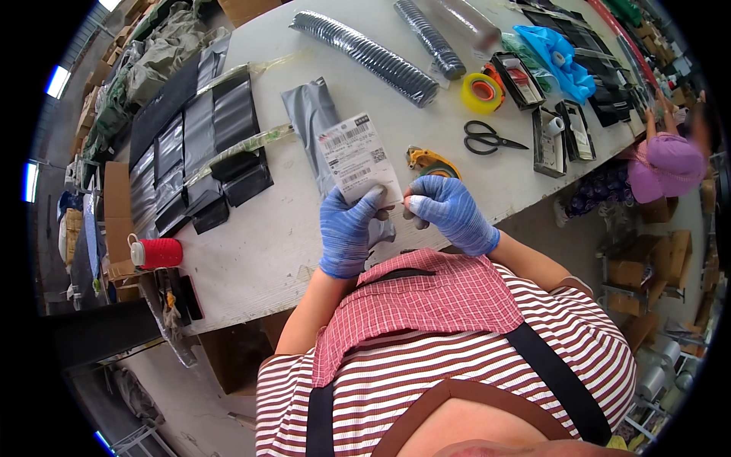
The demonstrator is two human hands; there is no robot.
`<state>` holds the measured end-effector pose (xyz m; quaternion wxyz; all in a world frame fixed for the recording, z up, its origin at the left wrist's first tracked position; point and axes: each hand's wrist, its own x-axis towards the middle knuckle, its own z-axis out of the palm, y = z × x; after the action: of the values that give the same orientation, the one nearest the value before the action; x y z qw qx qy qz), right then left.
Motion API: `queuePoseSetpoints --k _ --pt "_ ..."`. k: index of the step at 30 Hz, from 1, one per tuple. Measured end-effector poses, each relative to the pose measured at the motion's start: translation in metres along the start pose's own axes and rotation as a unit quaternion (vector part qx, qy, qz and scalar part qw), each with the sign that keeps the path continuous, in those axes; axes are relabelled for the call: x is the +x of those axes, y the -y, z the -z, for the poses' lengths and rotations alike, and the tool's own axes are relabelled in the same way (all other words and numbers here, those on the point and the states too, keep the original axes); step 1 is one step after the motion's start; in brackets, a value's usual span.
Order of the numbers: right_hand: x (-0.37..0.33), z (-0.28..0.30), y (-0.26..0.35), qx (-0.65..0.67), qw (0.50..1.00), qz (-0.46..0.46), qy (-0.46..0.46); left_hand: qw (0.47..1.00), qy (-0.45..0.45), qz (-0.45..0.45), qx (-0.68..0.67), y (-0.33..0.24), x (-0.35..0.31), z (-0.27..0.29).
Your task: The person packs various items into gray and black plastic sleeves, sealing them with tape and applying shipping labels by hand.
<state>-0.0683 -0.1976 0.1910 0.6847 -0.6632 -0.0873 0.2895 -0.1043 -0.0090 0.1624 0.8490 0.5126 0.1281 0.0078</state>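
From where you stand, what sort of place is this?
Probably a packing area in a workshop or warehouse: the left hand holds a printed label, tape and scissors lie on the table, and cartons sit nearby.

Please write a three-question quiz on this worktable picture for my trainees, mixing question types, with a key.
1. Multiple choice: Of these, which lies nearest the right hand?
A) Black scissors
B) Yellow-orange tool
C) Red cylinder with a white end

2. True or false: The red cylinder lies to the left of the left hand.

3. Fill in the blank: The thumb of the left hand rests on a printed white ____, in front of a grey bag.

Key: 1: B. 2: True. 3: label.
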Motion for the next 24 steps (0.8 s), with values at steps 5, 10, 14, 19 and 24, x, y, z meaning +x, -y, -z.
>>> queuePoseSetpoints --k 5,10,14,19,24 --pt "0.001 -0.006 -0.007 0.001 1.000 0.020 -0.003 1.000 0.019 0.013 0.005 -0.002 -0.002 0.008" --pt "0.000 -0.014 -0.004 0.012 1.000 0.016 -0.012 1.000 0.007 0.019 0.002 0.001 -0.001 0.014" --pt "0.001 -0.017 -0.004 0.015 1.000 0.016 -0.017 1.000 0.004 0.012 0.003 -0.001 -0.002 0.014" --pt "0.001 -0.017 -0.008 0.012 1.000 0.020 -0.005 0.998 0.022 0.049 0.015 -0.003 0.000 0.017" --pt "0.002 -0.015 -0.016 0.057 0.997 0.040 -0.040 0.909 -0.087 -0.268 0.308 -0.003 0.010 0.008"
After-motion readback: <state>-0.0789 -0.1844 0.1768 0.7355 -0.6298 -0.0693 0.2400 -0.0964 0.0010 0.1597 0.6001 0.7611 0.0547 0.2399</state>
